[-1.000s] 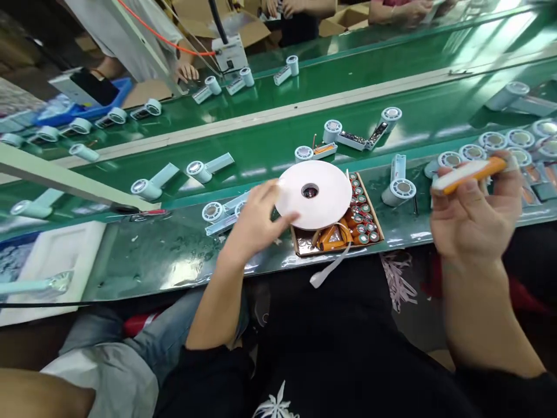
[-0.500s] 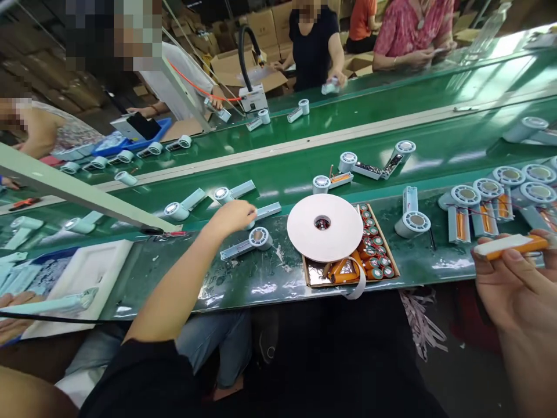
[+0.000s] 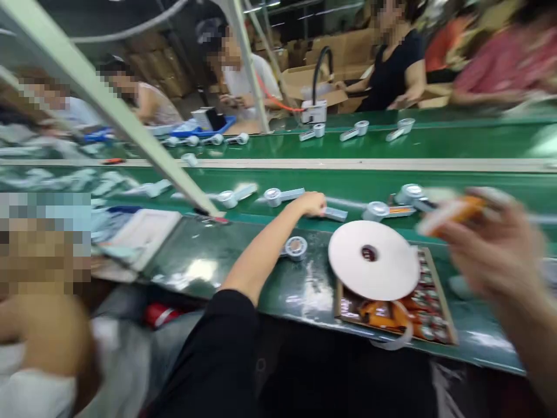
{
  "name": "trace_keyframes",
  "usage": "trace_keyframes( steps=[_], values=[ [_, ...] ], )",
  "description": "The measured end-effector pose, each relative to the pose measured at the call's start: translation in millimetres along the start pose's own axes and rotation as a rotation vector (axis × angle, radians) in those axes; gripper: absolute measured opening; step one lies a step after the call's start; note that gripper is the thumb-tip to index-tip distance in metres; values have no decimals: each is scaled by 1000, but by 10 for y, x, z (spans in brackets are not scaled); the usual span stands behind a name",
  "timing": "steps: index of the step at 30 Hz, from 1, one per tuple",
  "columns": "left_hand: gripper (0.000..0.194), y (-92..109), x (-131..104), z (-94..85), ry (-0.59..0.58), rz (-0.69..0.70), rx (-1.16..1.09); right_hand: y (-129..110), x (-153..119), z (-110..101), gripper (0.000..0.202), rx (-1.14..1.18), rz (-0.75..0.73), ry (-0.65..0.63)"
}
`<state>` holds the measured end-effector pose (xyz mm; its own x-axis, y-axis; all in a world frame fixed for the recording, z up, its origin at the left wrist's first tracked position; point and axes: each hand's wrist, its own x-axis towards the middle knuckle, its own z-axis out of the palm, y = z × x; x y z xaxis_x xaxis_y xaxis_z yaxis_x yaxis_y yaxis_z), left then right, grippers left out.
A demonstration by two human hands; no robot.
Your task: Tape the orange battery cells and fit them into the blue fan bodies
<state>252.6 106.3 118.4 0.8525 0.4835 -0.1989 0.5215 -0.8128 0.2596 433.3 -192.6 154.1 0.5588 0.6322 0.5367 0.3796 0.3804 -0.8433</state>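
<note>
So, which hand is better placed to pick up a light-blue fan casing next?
Probably the left hand: it is directly at a light-blue fan casing, though whether it grips it is unclear. The right hand is occupied, holding an orange-wrapped battery.

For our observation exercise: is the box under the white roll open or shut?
Open: orange pieces show inside the box, past the white roll's edge.

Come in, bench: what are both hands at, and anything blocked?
Left hand at pale-blue unit, grip unclear. Right hand holding orange-and-white piece, blurred. White roll covering part of open box.
</note>
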Motion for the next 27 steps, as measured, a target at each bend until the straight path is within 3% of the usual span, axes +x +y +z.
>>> trace_keyframes(
  steps=[2, 4, 6, 9, 14, 19, 27],
  values=[
    [18, -154, -7, -29, -6, 28, -83, 90, 344, 470, 57, 22, 31, -251],
    [21, -316, 44, -45, -6, 86, -169, 321, 677, 869, 56, -135, 7, -478],
    [20, -425, 98, -43, 4, 136, -240, 590, 915, 1149, 54, -490, -39, -667],
    [20, -479, 123, 13, 61, 117, -293, 861, 1033, 1410, 46, -742, -79, -830],
    [13, -472, 210, 154, 176, 12, -317, 932, 1057, 1568, 25, -953, -150, -1036],
    [12, -426, 299, 202, 185, -59, -338, 876, 1104, 1636, 32, -1122, -217, -1228],
    [21, -192, 332, 170, 167, -207, -252, 791, 1062, 1863, 26, -1177, -94, -1305]
  ],
)
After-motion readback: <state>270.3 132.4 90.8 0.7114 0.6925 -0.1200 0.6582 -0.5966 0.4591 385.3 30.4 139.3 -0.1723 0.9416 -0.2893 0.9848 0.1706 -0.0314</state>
